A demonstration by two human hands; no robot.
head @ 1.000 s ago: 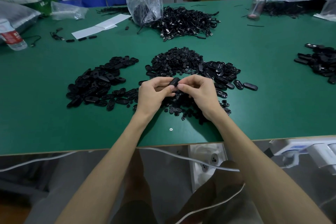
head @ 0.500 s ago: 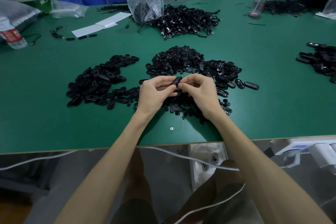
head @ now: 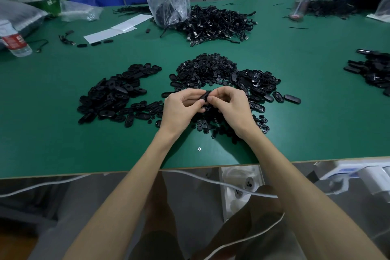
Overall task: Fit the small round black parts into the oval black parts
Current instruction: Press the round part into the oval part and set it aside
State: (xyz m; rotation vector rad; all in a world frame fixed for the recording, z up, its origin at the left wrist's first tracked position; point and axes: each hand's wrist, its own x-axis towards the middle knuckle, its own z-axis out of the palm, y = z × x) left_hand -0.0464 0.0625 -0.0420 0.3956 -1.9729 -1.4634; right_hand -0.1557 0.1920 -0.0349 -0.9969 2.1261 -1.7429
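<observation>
My left hand [head: 180,110] and my right hand [head: 231,105] meet above the green table [head: 306,124], both pinching one oval black part [head: 205,96] between their fingertips. My right fingertips press at its end; whether a small round part sits under them is hidden. A heap of small round black parts [head: 207,69] lies just beyond the hands, and more are scattered under my right wrist [head: 202,126]. Oval black parts lie piled to the left [head: 118,95] and to the right [head: 258,84].
Behind lie a pile of black cables [head: 217,24] and a clear plastic bag [head: 166,0]. A water bottle [head: 13,41] lies at the far left, another oval-part pile [head: 373,69] at the right edge. A small screw [head: 199,149] rests near the table's front edge.
Both hands have stayed together on the oval part; the fingers have shifted only slightly, and the view has tilted a little.
</observation>
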